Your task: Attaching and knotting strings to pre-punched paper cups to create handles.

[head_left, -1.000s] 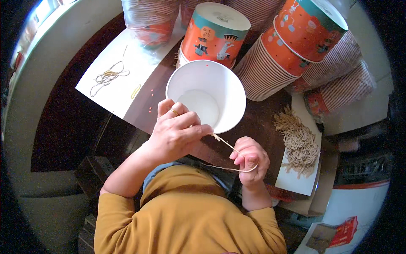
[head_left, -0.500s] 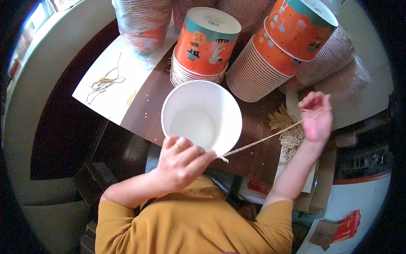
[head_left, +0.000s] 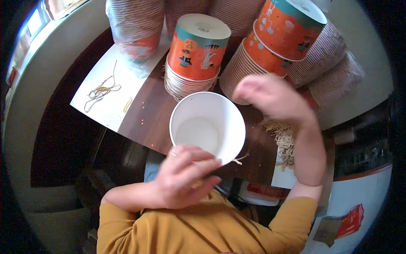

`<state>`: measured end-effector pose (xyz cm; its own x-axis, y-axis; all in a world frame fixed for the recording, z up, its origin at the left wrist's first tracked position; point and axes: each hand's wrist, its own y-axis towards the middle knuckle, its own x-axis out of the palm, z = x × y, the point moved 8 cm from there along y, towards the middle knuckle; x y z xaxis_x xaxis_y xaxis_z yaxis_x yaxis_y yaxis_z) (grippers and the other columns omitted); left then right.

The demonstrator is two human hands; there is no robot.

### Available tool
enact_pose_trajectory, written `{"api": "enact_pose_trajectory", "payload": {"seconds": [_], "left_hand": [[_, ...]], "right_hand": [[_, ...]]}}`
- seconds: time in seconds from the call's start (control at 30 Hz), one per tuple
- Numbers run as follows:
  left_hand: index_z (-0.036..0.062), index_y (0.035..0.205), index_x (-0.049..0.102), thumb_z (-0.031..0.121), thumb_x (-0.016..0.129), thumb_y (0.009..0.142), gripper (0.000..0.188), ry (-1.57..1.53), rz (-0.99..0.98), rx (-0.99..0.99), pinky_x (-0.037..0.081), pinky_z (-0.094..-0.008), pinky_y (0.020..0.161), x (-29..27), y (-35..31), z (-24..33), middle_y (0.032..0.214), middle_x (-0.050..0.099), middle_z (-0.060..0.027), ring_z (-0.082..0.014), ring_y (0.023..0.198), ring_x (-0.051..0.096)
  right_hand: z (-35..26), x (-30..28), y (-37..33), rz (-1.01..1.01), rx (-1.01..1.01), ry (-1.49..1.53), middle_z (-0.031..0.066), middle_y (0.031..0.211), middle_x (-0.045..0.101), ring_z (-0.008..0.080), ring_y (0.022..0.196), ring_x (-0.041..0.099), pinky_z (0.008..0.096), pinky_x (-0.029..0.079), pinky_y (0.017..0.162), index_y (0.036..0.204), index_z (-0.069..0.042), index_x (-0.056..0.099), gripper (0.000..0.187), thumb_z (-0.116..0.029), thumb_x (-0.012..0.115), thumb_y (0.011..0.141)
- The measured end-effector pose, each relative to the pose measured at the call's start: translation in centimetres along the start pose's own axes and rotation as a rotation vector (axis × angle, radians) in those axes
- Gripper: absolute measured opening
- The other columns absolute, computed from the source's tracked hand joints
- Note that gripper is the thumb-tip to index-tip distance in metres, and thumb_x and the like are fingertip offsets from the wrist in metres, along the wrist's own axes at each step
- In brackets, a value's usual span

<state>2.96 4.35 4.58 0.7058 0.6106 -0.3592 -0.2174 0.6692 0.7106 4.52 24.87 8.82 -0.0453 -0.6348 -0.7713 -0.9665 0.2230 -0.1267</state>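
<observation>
A white-lined paper bucket [head_left: 186,110] faces me with its mouth up at the near edge of the table. My left hand [head_left: 184,175] is at its near rim, fingertips against the edge and thumb lower down, outside. The frayed end of a thin cord [head_left: 239,161] sticks out beside the rim, just right of those fingers. Raised past the bucket's far right side is my right hand [head_left: 266,95], smeared by motion; its fingers look bent, and whether cord is in them cannot be made out.
Upside-down orange and teal buckets stand in stacks: one stack [head_left: 196,55] behind, with cords around its rims, another [head_left: 275,46] leaning at right. Plastic-wrapped stacks [head_left: 137,29] stand farther back. A cord bundle [head_left: 283,139] lies at right; loose cord [head_left: 101,91] lies on white board at left.
My right hand has swung from the far right up and leftward, toward the stacks. The taut cord between my hands no longer shows. The bucket has shifted slightly; my left thumb has spread from the fingers.
</observation>
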Motion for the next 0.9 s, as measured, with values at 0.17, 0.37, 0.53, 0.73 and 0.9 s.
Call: {"api": "enact_pose_trajectory", "payload": {"seconds": [0.17,0.37,0.53,0.73,0.9], "left_hand": [[0.0056,0.109,0.064,0.0,0.072,0.075,0.036,0.084,0.089,-0.227,0.051,-0.0308,0.067,-4.4,2.6,-5.1,0.098,0.061,-0.0126,-0.0207,0.077,0.061],[0.0059,0.112,0.063,0.011,0.077,0.074,0.04,0.035,-0.059,-0.186,0.053,-0.0343,0.07,-2.9,4.2,-5.8,0.098,0.062,-0.0126,-0.025,0.08,0.063],[0.0043,0.1,0.066,0.009,0.074,0.075,0.026,0.127,0.032,0.02,0.051,-0.0354,0.066,-1.9,4.7,-4.7,0.086,0.063,-0.0107,-0.0268,0.075,0.062],[0.0043,0.092,0.064,0.005,0.072,0.075,0.019,0.263,0.054,0.1,0.048,-0.0353,0.063,-1.9,4.6,-4.4,0.081,0.062,-0.0079,-0.026,0.07,0.06],[-0.0001,0.084,0.064,0.0,0.07,0.077,0.009,0.09,0.085,-0.124,0.049,-0.0295,0.059,-3.4,5.3,-6.0,0.073,0.062,-0.0086,-0.0185,0.064,0.061]], "right_hand": [[1.0,5.4,1.3,-0.225,0.101,0.163,0.0,0.08,0.063,0.0075,0.077,0.055,0.0245,0.045,0.072,0.092,-0.001,0.064,0.024,-0.021,0.052,0.096],[-0.8,7.1,1.5,-0.244,-0.082,0.127,0.0065,0.081,0.065,0.0128,0.077,0.058,0.0297,0.047,0.073,0.093,-0.001,0.065,0.023,-0.02,0.051,0.096],[-2.5,7.7,1.4,-0.159,-0.207,0.077,0.0133,0.08,0.065,0.0187,0.076,0.062,0.0332,0.049,0.073,0.093,-0.001,0.064,0.015,-0.012,0.054,0.09],[-3.0,7.8,1.2,-0.116,-0.274,0.044,0.0103,0.083,0.065,0.0138,0.078,0.061,0.0306,0.049,0.073,0.1,-0.001,0.062,0.014,-0.009,0.059,0.088],[-1.1,6.8,1.1,0.009,-0.068,0.701,-0.0033,0.086,0.059,0.0028,0.078,0.052,0.0208,0.045,0.069,0.099,-0.001,0.06,0.013,-0.009,0.064,0.089]]}}
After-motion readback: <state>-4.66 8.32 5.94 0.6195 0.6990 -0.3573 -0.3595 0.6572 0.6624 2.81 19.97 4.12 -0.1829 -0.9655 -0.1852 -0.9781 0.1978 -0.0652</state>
